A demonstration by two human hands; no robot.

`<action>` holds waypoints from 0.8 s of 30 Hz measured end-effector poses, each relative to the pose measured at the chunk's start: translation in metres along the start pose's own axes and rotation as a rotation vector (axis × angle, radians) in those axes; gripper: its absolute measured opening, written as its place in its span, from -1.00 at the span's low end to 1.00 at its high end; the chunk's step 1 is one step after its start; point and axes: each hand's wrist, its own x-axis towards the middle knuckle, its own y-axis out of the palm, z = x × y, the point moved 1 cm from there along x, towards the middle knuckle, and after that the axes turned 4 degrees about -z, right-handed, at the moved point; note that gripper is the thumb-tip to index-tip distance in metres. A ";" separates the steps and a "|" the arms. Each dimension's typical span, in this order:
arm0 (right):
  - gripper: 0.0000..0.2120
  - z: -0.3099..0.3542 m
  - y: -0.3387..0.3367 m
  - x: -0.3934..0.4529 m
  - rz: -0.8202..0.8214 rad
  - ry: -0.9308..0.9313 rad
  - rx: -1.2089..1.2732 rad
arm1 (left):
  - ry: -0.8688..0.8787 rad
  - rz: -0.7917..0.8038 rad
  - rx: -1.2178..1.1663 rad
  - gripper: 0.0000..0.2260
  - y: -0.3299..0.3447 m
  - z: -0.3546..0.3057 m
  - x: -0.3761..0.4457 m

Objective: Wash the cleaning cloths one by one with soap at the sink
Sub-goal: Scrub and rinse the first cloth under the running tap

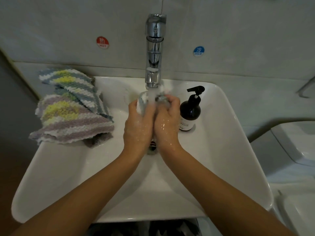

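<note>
One bunched, wet cloth [142,101] underwater

The sink [221,150] is plain white. The faucet [154,48] is shiny chrome. On the grey wall, the hot sticker [102,42] is red and the cold sticker [198,51] is blue. The soap bottle [189,113] is dark with a black pump and a white label. The upper cloth [75,84] has grey-blue, white and yellow stripes. The lower cloth [71,121] has lilac, white and yellow stripes. The wet cloth [142,101] in the hands shows grey-blue and white.
</note>
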 end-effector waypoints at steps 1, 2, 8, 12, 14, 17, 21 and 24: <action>-0.80 0.001 0.001 -0.001 0.011 -0.008 0.015 | -0.041 0.003 -0.013 -0.65 0.000 -0.001 0.000; -0.75 0.002 0.000 -0.001 0.015 -0.015 0.028 | -0.069 0.007 -0.026 -0.68 0.001 -0.001 0.000; -0.79 0.006 -0.002 -0.003 0.045 0.017 0.046 | -0.022 -0.038 -0.032 -0.79 0.000 0.002 0.007; -0.89 0.003 0.000 -0.003 0.084 0.046 0.010 | 0.074 -0.049 -0.012 -0.82 -0.001 0.001 0.006; -0.92 0.001 0.003 -0.004 0.075 0.066 0.007 | 0.090 -0.054 0.001 -0.86 -0.002 -0.001 0.006; -0.83 -0.004 0.006 -0.006 0.048 0.117 -0.038 | 0.040 -0.039 0.010 -0.83 -0.002 -0.003 0.008; -0.82 -0.007 0.009 -0.005 0.016 0.190 -0.046 | -0.021 -0.064 0.001 -0.69 0.000 -0.001 0.009; -0.78 -0.005 0.009 -0.004 0.011 0.196 -0.084 | -0.009 -0.078 -0.019 -0.65 -0.001 -0.004 0.010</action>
